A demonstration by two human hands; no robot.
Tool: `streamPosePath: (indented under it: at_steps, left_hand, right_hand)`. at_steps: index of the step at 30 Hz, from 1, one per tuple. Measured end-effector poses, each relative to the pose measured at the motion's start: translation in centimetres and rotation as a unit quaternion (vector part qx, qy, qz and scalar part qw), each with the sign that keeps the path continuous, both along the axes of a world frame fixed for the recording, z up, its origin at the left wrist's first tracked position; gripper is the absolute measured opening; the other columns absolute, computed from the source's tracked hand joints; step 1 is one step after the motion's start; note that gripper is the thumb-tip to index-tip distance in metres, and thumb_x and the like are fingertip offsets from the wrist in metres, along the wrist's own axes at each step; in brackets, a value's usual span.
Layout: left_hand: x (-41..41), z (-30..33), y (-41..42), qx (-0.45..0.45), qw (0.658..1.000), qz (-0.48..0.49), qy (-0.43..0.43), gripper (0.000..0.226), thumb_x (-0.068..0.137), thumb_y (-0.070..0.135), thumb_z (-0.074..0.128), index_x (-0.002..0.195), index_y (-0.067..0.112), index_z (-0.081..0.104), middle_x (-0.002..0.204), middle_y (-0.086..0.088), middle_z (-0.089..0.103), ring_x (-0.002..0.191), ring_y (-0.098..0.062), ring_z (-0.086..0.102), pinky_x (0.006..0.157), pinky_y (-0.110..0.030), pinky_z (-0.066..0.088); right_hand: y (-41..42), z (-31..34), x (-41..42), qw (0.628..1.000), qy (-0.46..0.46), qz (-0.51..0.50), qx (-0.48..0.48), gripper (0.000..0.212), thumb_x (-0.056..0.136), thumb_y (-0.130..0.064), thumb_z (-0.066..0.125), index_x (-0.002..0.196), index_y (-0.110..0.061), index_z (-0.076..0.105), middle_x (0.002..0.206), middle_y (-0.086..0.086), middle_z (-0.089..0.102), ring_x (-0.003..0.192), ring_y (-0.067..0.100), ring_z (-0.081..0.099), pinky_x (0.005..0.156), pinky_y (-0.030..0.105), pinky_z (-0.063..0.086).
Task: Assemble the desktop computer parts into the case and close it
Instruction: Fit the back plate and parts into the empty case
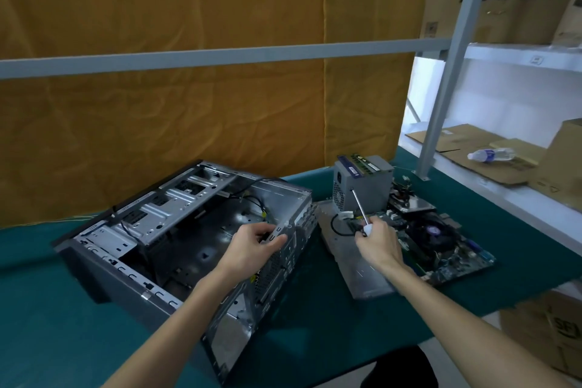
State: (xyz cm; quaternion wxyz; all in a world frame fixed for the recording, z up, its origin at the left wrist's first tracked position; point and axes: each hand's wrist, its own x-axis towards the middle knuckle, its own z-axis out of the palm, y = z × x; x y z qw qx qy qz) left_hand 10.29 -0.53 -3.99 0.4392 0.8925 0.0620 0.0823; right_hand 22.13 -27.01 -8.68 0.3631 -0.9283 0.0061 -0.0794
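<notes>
Head view is looking down on a green tabletop in front of an orange curtain. An open computer case is lying on its side toward the left of the tabletop, its side cover off, showing bare metal bays, loose black cables and a dark floor. The left hand is gripping the case's rear upper edge, fingers curled over the metal. Just right of the case, a grey metal panel is lying flat, and a motherboard with a round fan is sitting near the right edge. A grey power supply is standing upright toward the far edge. The right hand is clamping a screwdriver, its shaft pointing up toward the power supply. Open green surface is showing along the near edge between the arms. A plastic bottle is lying on a shelf beyond.
</notes>
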Motion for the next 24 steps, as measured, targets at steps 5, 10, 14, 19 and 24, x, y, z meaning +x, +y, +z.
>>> streamPosePath:
  at_steps: [5,10,14,19,24]
  left_hand:
    - [-0.3,0.7,-0.4,0.064,0.995,0.015,-0.081,0.029,0.096,0.040,0.068,0.117,0.021,0.073,0.099,0.015,0.067,0.091,0.001,0.063,0.079,-0.016,0.050]
    - [-1.0,2.3,-2.2,0.207,0.962,-0.042,-0.172,0.025,0.098,0.035,0.064,0.122,0.029,0.068,0.108,0.015,0.058,0.103,-0.010,0.050,0.094,-0.034,0.045]
    - [-1.9,3.4,-4.8,0.189,0.960,-0.123,-0.164,0.032,0.097,0.041,0.061,0.123,0.026,0.071,0.111,0.017,0.070,0.105,-0.002,0.059,0.093,-0.027,0.047]
    - [-2.8,4.2,-6.5,-0.036,0.983,-0.141,-0.111,0.018,0.097,0.030,0.068,0.110,0.018,0.072,0.096,0.007,0.077,0.091,-0.006,0.072,0.086,-0.030,0.057]
    - [-2.7,5.8,-4.8,-0.108,0.979,-0.118,-0.124,0.014,0.099,0.020,0.067,0.105,0.011,0.059,0.084,-0.005,0.077,0.065,-0.025,0.071,0.061,-0.033,0.056]
  right_hand:
    - [-0.6,3.0,-3.2,0.979,-0.072,0.026,0.188,0.012,0.088,-0.015,0.073,0.089,-0.025,0.068,0.079,-0.005,0.070,0.061,0.005,0.062,0.048,0.015,0.043]
    - [0.1,5.5,-6.5,0.931,-0.039,0.091,0.352,0.013,0.086,-0.004,0.077,0.092,-0.013,0.070,0.079,0.003,0.071,0.037,0.018,0.050,0.039,0.024,0.040]
    - [1.6,6.8,-8.0,0.897,0.008,0.139,0.420,0.013,0.087,-0.005,0.078,0.097,-0.002,0.071,0.052,0.011,0.057,0.037,0.020,0.046,0.038,0.026,0.040]
    - [3.6,8.3,-9.0,0.869,0.032,0.145,0.472,0.021,0.080,-0.009,0.086,0.095,-0.005,0.073,0.057,0.011,0.062,0.045,0.017,0.054,0.038,0.026,0.042]
    - [5.7,9.8,-8.9,0.842,0.048,0.193,0.502,0.025,0.080,-0.014,0.087,0.096,-0.005,0.071,0.060,0.010,0.063,0.045,0.018,0.054,0.038,0.027,0.042]
